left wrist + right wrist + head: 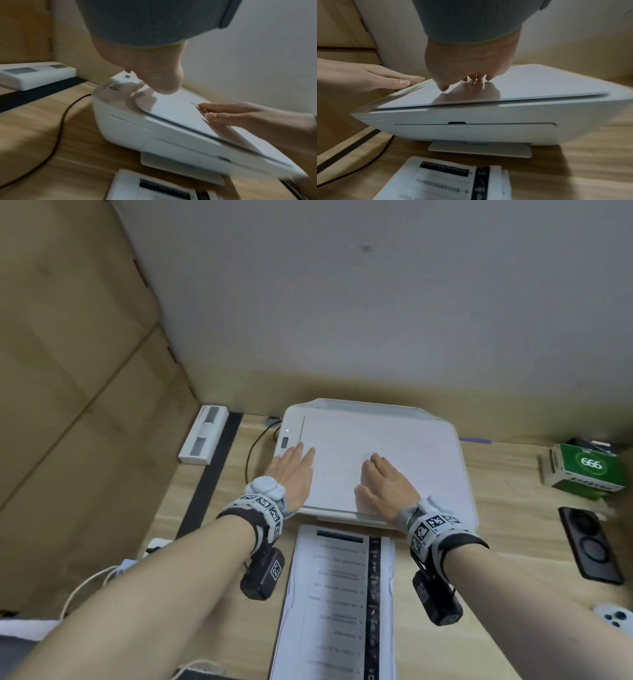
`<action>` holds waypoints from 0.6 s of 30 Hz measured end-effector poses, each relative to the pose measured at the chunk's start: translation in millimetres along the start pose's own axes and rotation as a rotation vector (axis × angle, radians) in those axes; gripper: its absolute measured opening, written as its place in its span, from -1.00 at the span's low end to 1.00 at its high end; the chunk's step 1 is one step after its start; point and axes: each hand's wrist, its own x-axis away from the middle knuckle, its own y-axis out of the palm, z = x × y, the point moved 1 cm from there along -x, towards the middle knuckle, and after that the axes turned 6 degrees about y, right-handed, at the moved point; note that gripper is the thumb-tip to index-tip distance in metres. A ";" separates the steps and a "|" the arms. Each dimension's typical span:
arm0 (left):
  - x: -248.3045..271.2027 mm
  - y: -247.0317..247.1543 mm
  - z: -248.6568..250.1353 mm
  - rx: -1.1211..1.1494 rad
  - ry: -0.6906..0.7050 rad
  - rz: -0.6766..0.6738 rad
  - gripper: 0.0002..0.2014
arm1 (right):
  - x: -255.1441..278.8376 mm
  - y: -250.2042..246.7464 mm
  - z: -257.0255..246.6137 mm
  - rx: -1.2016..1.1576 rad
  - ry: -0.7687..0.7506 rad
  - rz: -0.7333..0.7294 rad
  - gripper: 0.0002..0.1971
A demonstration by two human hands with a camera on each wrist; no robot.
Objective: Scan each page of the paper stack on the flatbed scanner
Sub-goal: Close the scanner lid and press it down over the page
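A white flatbed scanner (424,440) sits at the back of the wooden desk with its lid (342,460) down. My left hand (291,470) lies flat on the lid's left part, fingers straight, beside the control strip (286,440). My right hand (383,481) rests on the lid's middle, its fingertips (477,77) touching the surface. Neither hand holds anything. The paper stack (337,604), its top page printed, lies on the desk in front of the scanner, between my forearms; it also shows in the left wrist view (154,189) and the right wrist view (447,181).
A white oblong device (203,440) lies at the back left by a black strip, and a black cable (255,446) runs to the scanner. At the right are a green box (587,470), a dark phone (589,546) and a white phone (616,619).
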 end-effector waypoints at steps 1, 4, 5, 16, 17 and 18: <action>-2.0 -1.9 -7.9 0.019 -0.050 0.024 -0.47 | -11.5 1.2 -4.7 -0.004 -0.023 0.001 -0.34; -4.1 -1.8 -32.7 0.097 -0.196 0.045 -0.44 | -40.6 6.9 -20.5 0.005 -0.048 -0.007 -0.35; -3.7 0.4 -38.5 0.101 -0.215 0.046 -0.44 | -44.8 7.8 -25.8 0.002 -0.040 0.016 -0.36; -27.8 35.0 -56.6 0.737 -0.500 0.245 -0.69 | -78.0 35.2 -53.1 -0.024 0.028 0.121 -0.32; -27.0 34.9 -54.8 0.759 -0.504 0.251 -0.68 | -77.5 35.6 -52.5 -0.024 0.028 0.125 -0.32; -26.3 34.6 -53.9 0.759 -0.500 0.252 -0.68 | -77.5 35.6 -52.4 -0.025 0.031 0.130 -0.32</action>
